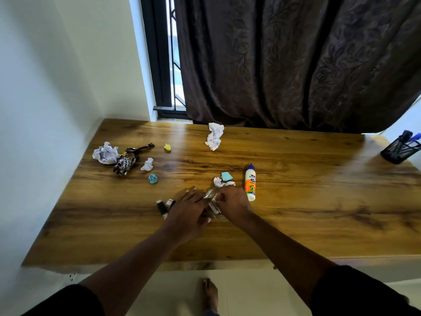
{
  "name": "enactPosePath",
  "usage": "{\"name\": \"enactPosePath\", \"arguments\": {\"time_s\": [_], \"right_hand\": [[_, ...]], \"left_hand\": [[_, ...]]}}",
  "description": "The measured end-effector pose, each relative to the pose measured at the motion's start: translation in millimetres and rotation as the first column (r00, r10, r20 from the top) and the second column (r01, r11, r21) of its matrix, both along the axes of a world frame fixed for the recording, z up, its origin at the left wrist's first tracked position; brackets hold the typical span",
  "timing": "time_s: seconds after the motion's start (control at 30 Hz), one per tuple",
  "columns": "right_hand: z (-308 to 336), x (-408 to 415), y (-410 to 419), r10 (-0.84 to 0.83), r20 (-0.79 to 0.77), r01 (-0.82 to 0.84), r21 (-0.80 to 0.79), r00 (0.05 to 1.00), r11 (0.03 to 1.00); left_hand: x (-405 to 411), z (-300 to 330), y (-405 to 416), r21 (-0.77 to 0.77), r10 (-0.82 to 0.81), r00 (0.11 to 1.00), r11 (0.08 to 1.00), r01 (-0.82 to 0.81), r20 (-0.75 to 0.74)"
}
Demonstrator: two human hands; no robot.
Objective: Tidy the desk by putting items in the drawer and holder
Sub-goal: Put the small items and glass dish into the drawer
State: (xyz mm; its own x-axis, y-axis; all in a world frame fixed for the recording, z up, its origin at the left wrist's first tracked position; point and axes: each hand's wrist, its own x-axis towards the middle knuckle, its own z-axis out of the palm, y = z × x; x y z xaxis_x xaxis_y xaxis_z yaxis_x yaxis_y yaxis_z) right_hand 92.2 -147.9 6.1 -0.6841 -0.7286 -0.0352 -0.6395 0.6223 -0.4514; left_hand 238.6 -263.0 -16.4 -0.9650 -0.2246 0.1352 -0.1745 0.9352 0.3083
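Both hands meet over a small clear plastic packet (213, 205) lying near the front middle of the brown wood-grain desk (307, 201). The right hand (232, 202) has its fingers curled, pinching the packet's upper edge, while the left hand (190, 209) lies with straight fingers across the packet's left side (what the packet holds is too hidden to tell). Just left of the left hand, two small dark tubes with pale ends (164, 205) lie on the desk, partly covered by it. Just right of the right hand lies a white glue bottle with an orange label and blue cap (250, 182), cap pointing far. Just beyond the hands sit a small crumpled white paper (222, 182) and a pale teal paper scrap (226, 176), touching each other. Farther left are a crumpled blue paper ball (153, 178), a small white paper wad (147, 164), a crushed dark printed wrapper (127, 161), a larger crumpled white sheet (105, 153) and a small yellow paper bit (167, 147). Another crumpled white sheet (214, 136) lies near the far edge. At the far right stands a black mesh pen holder (399, 149) with blue pens.
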Motion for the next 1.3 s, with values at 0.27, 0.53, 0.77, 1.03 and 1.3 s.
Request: {"name": "enactPosePath", "arguments": {"time_s": [0.27,0.53,0.77,1.03,1.3], "right_hand": [[-8.7,-2.2,-11.3,-0.023,-0.071,0.027,0.062,0.997,0.998],[3.4,8.3,15.3,-0.006,-0.061,-0.004,-0.169,0.998,0.986],[1.8,81.1,69.2,0.081,-0.171,-0.13,-0.299,0.982,0.945],[-44.4,142.1,102.4,0.216,0.151,-0.188,-0.183,0.965,0.965],[-83.8,135.0,102.1,-0.244,0.866,0.162,0.192,0.436,0.968]], "left_hand": [[-1.3,-3.7,3.1,-0.016,0.001,1.0,1.0,-0.001,0.015],[25.4,6.0,9.4,0.067,0.008,0.999,0.998,-0.006,-0.032],[99.0,-5.0,48.5,0.252,0.086,0.971,0.967,-0.027,-0.225],[133.5,-51.8,90.1,0.502,0.255,0.967,0.836,-0.222,0.003],[122.0,-87.4,97.0,0.75,0.444,0.752,0.228,-0.621,0.488]]}}
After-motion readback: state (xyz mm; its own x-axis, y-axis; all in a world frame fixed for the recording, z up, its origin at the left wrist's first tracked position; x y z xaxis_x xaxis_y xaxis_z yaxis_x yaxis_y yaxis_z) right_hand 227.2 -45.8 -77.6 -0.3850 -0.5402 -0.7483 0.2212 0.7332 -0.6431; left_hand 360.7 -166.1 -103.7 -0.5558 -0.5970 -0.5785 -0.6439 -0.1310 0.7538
